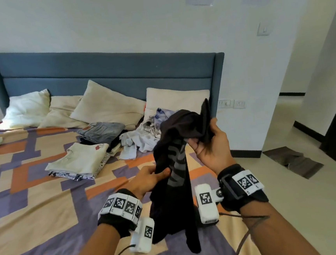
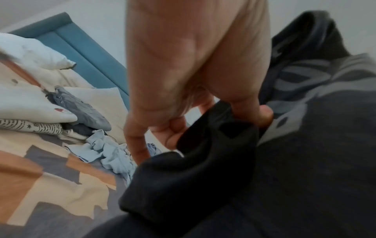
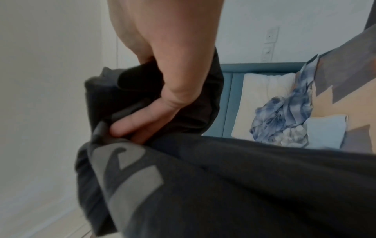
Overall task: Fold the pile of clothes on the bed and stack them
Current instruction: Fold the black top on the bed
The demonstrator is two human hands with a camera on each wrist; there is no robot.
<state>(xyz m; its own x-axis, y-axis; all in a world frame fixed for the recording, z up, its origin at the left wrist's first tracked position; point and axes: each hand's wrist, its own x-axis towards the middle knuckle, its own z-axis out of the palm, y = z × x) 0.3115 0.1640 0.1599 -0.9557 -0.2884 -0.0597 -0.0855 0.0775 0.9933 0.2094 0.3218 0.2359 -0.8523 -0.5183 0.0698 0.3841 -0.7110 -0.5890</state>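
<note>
Our right hand (image 1: 209,144) grips the black T-shirt (image 1: 174,167) at twelve o'clock, left hand (image 1: 147,180) pinching lower, its length probably hanging toward six.

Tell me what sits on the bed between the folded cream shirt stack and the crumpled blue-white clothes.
In the head view, folded grey jeans on dark garments lie between the cream shirt stack and the crumpled clothes.

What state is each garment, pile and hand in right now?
black garment: unfolded, held up above the bed, hanging bunched
left hand: pinching the black garment lower down
right hand: gripping its bunched top
cream stack: folded, lying on the bed
grey jeans: folded, on top of darker clothes
blue-and-white clothes: crumpled, unfolded, by the pillow
grey cloth: lying rumpled on the floor
</note>
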